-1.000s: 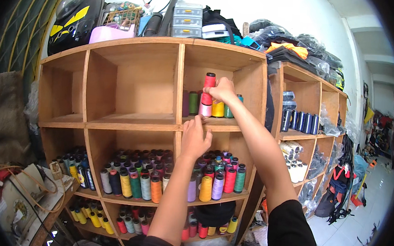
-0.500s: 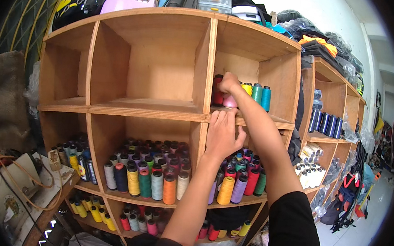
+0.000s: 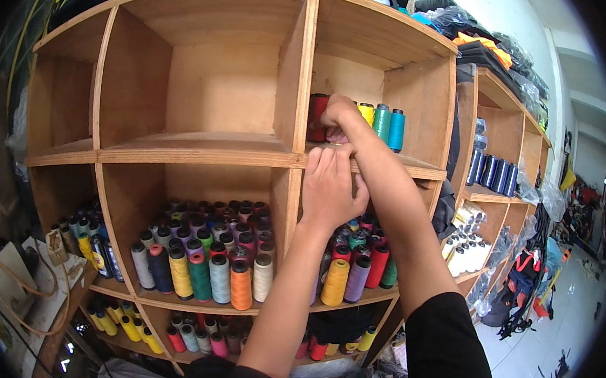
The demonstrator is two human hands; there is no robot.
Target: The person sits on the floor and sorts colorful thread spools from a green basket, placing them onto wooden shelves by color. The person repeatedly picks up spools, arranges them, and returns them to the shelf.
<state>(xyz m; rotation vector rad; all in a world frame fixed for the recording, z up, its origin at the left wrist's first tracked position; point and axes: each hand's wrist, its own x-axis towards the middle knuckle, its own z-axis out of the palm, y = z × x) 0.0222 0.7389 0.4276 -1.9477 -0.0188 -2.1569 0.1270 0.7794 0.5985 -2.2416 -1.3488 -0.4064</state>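
Observation:
My right hand (image 3: pixel 338 114) reaches into the upper right compartment, its fingers curled down beside a dark red thread spool (image 3: pixel 318 116). What the fingers grip, if anything, is mostly hidden behind the hand and wrist. To the right of it stand a yellow spool (image 3: pixel 366 113), a green spool (image 3: pixel 381 124) and a teal spool (image 3: pixel 396 131), all upright. Just below, my left hand (image 3: pixel 332 191) lies against the front edge of the shelf board (image 3: pixel 228 157), fingers stretched up over it and thumb apart. It holds no spool.
Many coloured spools stand in the lower compartments, an orange spool (image 3: pixel 241 286) and a gold spool (image 3: pixel 335 282) near the front. A second shelf (image 3: pixel 491 196) with navy and white spools is at the right. A machine (image 3: pixel 11 288) sits lower left.
The view has shifted, so the shelf sits further left and higher. A pink spool seen under my right hand no longer shows clearly. My left hand stays at the shelf edge.

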